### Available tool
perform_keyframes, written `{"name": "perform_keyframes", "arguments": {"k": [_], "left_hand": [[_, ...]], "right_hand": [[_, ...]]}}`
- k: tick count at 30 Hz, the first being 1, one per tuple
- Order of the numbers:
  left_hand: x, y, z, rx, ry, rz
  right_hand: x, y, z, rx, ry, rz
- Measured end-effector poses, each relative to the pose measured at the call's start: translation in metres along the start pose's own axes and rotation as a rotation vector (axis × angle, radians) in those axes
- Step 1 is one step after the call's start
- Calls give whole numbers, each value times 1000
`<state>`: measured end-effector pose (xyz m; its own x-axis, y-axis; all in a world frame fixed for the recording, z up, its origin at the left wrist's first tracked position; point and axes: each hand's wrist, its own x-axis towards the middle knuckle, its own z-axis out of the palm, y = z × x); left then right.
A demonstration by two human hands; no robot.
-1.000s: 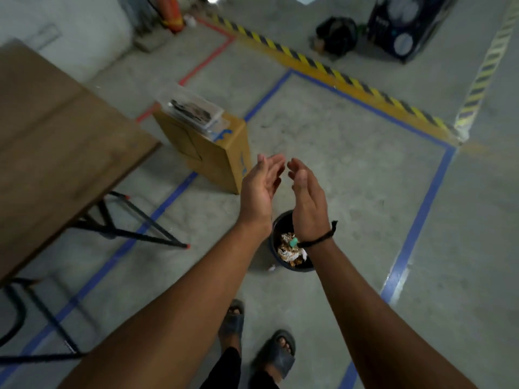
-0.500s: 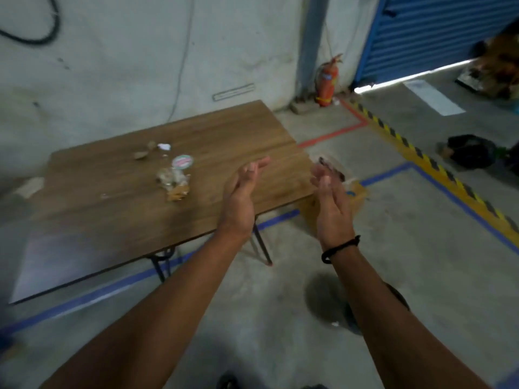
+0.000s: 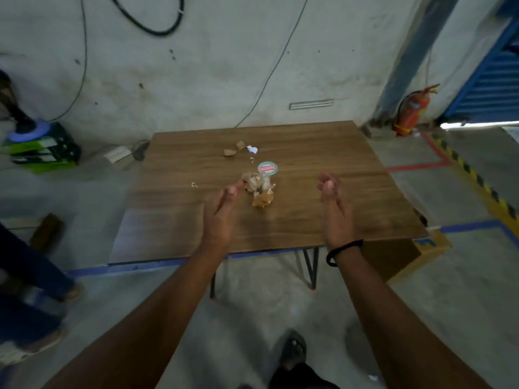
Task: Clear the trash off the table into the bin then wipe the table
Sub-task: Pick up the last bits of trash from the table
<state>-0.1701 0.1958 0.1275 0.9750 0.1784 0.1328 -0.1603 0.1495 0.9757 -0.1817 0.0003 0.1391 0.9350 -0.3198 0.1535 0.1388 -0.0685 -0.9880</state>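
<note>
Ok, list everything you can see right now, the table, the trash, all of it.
table: one, brown wood, centre
crumpled wrappers: one pile, clear and tan, mid-table
round lid: one, green-white, red label, behind the pile
cardboard scraps: two, brown, far side of table
paper scrap: one, white, beside the brown scraps
fire extinguisher: one, red, by the wall, right
cardboard box: one, tan, floor under table's right corner
carton: one, green, floor at left
left hand: open, empty, over the table
right hand: loosely curled, empty, black wristband
</note>
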Motion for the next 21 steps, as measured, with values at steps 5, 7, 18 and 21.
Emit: {"name": "perform_keyframes", "arguments": {"k": [5, 7, 18, 21], "left_hand": [[49, -25, -16, 64, 157, -66], [73, -31, -17, 79, 200, -59], [156, -86, -67, 520, 281, -122], [170, -107, -82, 720, 266, -196]], "right_hand": [[57, 30, 31, 11, -57, 21], [85, 44, 43, -27, -91, 5], [167, 136, 88, -518, -401, -207], [171, 157, 100, -810, -517, -220]]}}
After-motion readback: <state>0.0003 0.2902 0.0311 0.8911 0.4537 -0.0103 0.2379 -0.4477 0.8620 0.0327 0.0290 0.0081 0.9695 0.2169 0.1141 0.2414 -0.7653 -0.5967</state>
